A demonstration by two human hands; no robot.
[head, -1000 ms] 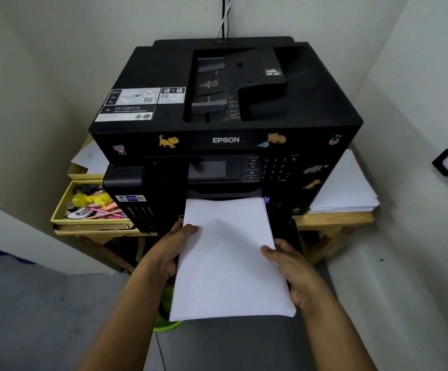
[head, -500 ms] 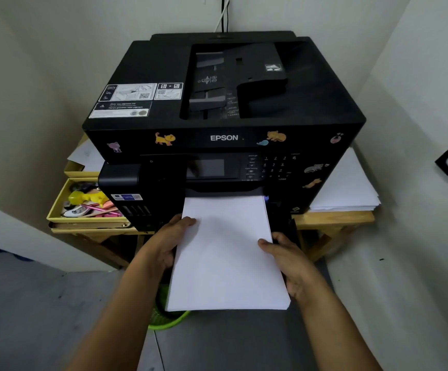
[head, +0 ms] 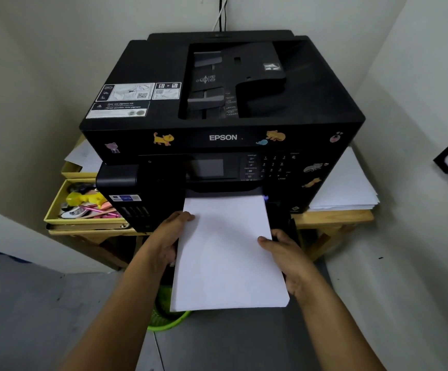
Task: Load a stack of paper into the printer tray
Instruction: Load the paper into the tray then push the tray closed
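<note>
Paper stack [head: 228, 253]: white, portrait, long axis running straight away from the person and into the front of the Epson printer [head: 223, 108]. Far short edge sits at the mouth of the lower front opening, just under the control panel [head: 244, 167]; near short edge hangs out over the floor toward the person. Whether the far edge is already inside the tray cannot be told, since the tray itself is mostly hidden under the sheets.

Left hand [head: 168, 239]: closed on the stack's left long edge, thumb on top near the far corner, fingers under and out of sight. Right hand [head: 284, 253]: gripping the right long edge a little nearer the person, thumb on top. The two hands sit almost opposite each other across the stack's width, the left slightly closer to the printer.

Judgement: step in hand is feeding the stack in. The move turns on keeping the long axis square to the opening; the push goes forward, away from the body. With most of the length outside, the near half could sag or skew if one hand leads.

Printer stands on a wooden worktop [head: 332, 218]; loose sheets [head: 348, 188] lie to its right, a yellow tray of stationery [head: 57, 207] to its left.
</note>
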